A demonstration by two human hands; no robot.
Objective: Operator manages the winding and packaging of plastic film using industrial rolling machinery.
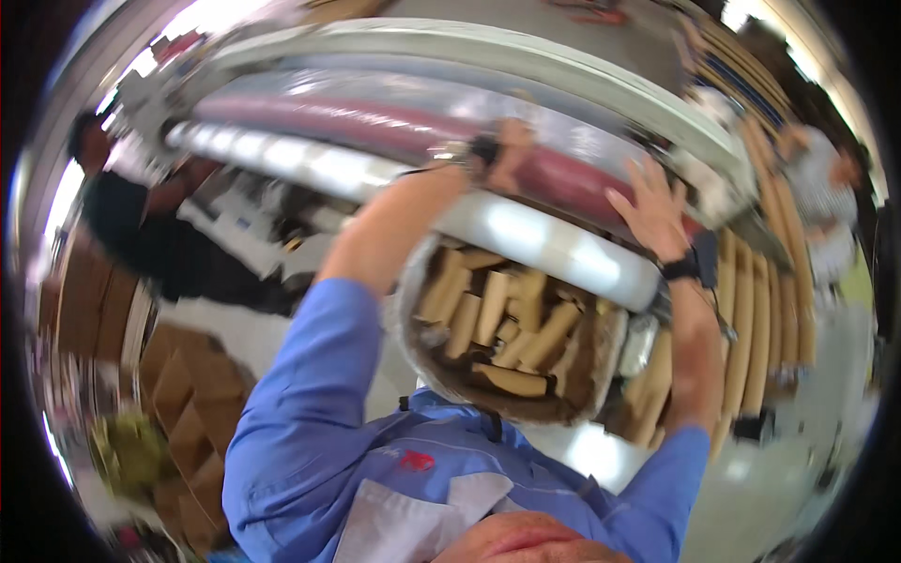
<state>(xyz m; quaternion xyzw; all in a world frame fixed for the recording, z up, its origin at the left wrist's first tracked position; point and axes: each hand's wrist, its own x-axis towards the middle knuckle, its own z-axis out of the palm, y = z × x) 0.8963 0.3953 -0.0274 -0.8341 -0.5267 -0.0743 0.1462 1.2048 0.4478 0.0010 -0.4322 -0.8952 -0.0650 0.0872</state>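
A long machine holds a dark-red roll [394, 125] wrapped in shiny clear film [572, 141], with a white roller [554, 239] along its near side. My left hand [510, 158] lies over the film and red roll near the middle; its fingers are smeared by motion, so whether it grips anything does not show. Farther right, my right hand [652, 211] rests on or just over the red roll's right part, fingers spread and holding nothing. Each wrist wears a dark band.
Below the roller stands a bin [408, 324] of short cardboard tubes [493, 308]. Long cardboard tubes [755, 319] stand at the right. Open cardboard boxes [192, 394] are at the lower left. One person in dark clothes [122, 220] is at the left, another person [821, 174] at the right.
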